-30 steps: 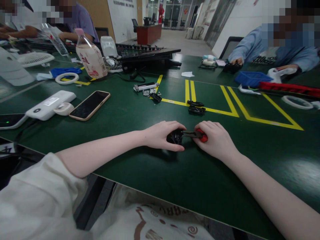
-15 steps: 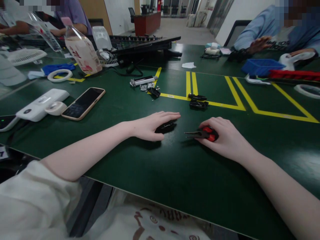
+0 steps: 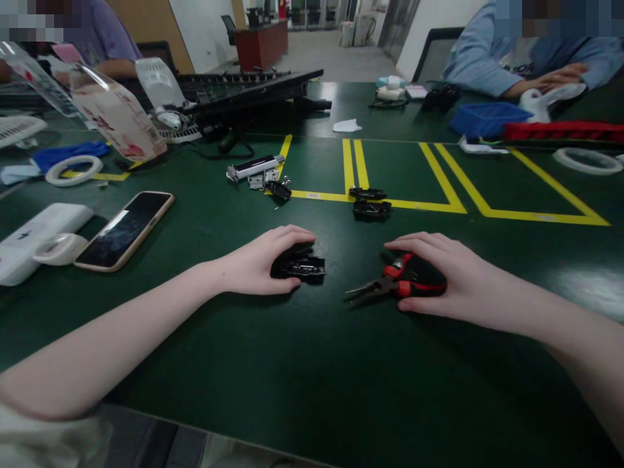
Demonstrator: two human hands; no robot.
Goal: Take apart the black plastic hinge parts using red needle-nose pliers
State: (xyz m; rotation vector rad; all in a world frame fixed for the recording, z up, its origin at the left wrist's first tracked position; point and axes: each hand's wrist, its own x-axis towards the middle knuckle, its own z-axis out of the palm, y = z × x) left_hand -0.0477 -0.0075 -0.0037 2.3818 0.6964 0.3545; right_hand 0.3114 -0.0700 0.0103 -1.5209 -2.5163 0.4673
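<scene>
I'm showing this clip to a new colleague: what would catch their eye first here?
The two bare hands mid-table: the left hand grips a black part, the right hand covers red-handled pliers, tips pointing left. Behind them, yellow tape lines cross the green table; a phone lies far left.

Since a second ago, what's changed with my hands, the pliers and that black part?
The right hand has pulled the pliers rightward, out of the black part; their tips now point at it across a gap. The left hand still holds the black part. The phone and the loose pieces on the yellow tape lie as before.
</scene>
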